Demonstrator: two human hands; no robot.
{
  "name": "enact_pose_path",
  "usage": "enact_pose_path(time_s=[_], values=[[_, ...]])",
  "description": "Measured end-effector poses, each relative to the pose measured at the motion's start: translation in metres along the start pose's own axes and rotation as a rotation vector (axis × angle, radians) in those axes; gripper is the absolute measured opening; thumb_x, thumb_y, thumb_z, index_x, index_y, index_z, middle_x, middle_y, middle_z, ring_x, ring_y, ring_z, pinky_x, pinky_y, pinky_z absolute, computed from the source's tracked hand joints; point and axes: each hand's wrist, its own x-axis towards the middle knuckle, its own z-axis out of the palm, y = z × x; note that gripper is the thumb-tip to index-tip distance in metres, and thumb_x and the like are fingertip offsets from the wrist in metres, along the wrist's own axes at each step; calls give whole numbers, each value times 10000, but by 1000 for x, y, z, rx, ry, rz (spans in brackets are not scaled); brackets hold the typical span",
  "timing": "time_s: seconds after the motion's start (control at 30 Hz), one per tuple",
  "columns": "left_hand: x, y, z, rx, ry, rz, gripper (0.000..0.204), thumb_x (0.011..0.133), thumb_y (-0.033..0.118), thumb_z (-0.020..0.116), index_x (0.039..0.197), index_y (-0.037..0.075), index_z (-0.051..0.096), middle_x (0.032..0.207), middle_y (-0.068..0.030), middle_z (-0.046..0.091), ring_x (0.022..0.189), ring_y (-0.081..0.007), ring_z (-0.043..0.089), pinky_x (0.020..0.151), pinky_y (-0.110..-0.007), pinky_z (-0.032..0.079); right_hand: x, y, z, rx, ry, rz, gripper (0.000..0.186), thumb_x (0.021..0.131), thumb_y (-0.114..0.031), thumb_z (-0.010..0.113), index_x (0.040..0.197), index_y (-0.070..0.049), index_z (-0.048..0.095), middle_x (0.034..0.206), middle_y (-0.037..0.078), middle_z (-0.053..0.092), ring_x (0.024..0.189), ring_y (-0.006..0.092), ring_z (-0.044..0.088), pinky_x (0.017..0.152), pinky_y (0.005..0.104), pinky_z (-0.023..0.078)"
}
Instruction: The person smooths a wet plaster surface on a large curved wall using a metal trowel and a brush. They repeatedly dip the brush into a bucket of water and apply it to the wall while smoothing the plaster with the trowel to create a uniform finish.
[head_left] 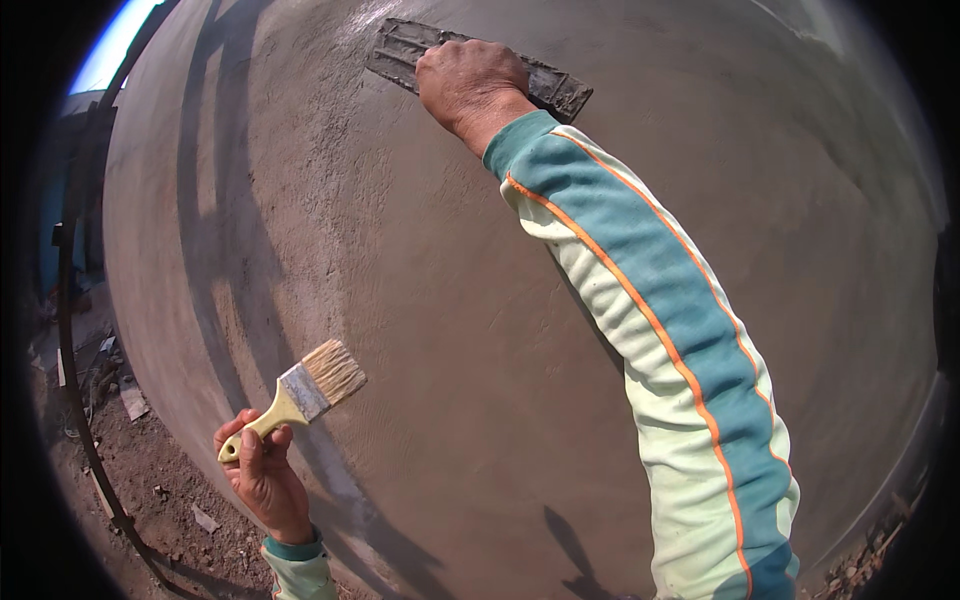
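My right hand [472, 85] reaches up to the top of the view, closed round the handle of a plastering float [405, 50]. The float is long, dark and caked with mortar, and it lies against the grey plastered wall [480, 330], slanting down to the right. Its handle is hidden under my fingers. Low on the left, my left hand [268, 480] grips a paintbrush [297, 400] by its pale yellow handle. The brush has a metal ferrule and tan bristles pointing up and right, in front of the wall; I cannot tell whether they touch it.
Rougher plaster [300, 200] and long shadows run down the wall's left part. Beyond its left edge stands a dark curved pole [68, 330]. Dirt ground [180, 510] with scattered rubble lies at the lower left, and more debris [870, 550] at the lower right.
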Motion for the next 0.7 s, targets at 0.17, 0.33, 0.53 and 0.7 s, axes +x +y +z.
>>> enact_pose_path(time_s=[0.17,0.33,0.53,0.7], values=[[-39,0,29,38,4,-40,238,1033,133,644,1232,42,552,1190,-115,619,911,-174,685,782,-277,606,6,149,-32,38,73,352,372,994,-272,532,1150,-28,765,1160,216,746,1134,376,711,983,471,561],[-41,-12,53,6,-158,-28,236,1057,137,610,1265,40,553,1206,-104,620,997,-167,659,834,-270,583,-53,243,-56,-28,231,599,357,983,-276,543,1166,-70,768,1187,210,738,1143,378,705,987,481,554],[-66,-19,108,-62,-293,-13,245,1044,98,607,1271,47,532,1213,-111,562,1011,-143,630,807,-242,591,-135,406,-73,-239,265,886,332,948,-239,581,1159,-56,761,1203,245,720,1153,395,694,984,495,550],[-97,-28,172,-119,-366,-17,248,1025,49,608,1260,44,529,1185,-104,542,993,-123,619,781,-200,600,-209,555,-82,-329,162,875,433,977,-459,593,1196,-118,745,1234,194,719,1195,439,645,1016,518,511]])
